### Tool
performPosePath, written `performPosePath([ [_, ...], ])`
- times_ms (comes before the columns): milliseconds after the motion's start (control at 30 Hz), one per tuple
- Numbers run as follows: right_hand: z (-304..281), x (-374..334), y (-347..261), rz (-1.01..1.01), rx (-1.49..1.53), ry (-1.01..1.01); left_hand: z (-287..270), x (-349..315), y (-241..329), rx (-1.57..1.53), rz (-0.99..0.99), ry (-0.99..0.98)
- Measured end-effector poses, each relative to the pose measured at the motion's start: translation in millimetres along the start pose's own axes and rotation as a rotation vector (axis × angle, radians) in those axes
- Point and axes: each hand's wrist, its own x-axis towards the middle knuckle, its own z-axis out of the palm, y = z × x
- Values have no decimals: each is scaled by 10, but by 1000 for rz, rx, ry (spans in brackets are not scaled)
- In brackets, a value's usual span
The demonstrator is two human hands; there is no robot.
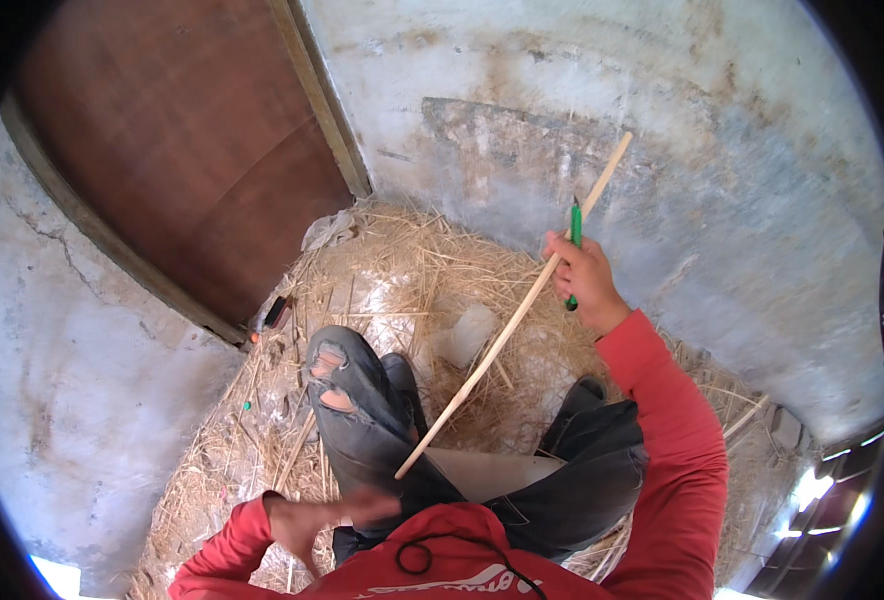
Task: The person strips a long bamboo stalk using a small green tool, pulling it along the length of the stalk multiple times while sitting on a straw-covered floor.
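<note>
My right hand [584,280] is raised in front of me, its fingers closed around a green utility knife [575,222] whose tip points up. The same hand grips a long, peeled, pale wooden stick [504,335], which slants from the upper right down to my left thigh. My left hand [327,517] is low at my left side, below the stick's lower end and apart from it. Motion smears its fingers, but they look stretched out with the thumb spread away, and nothing shows in them.
I sit with bent legs in torn dark jeans [357,430]. Straw [432,250] litters the floor around me. A stained plaster wall [742,200] rises ahead and right, with a brown door [182,150] at the left. A small dark object [278,312] lies near the door frame.
</note>
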Motion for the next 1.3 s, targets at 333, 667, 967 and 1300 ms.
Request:
performPosePath([
  [333,21,80,-18,-17,41,-95,695,-193,-99,168,-19,77],
  [667,-75,181,-98,-78,180,-179,-547,1264,-559,-111,50,618],
  [967,-212,327,-89,-166,-289,55,-522,2547,-898,-738,75,366],
  [1300,328,-75,178,-213,-1064,-306,-592,2586,-1202,-928,-16,561],
])
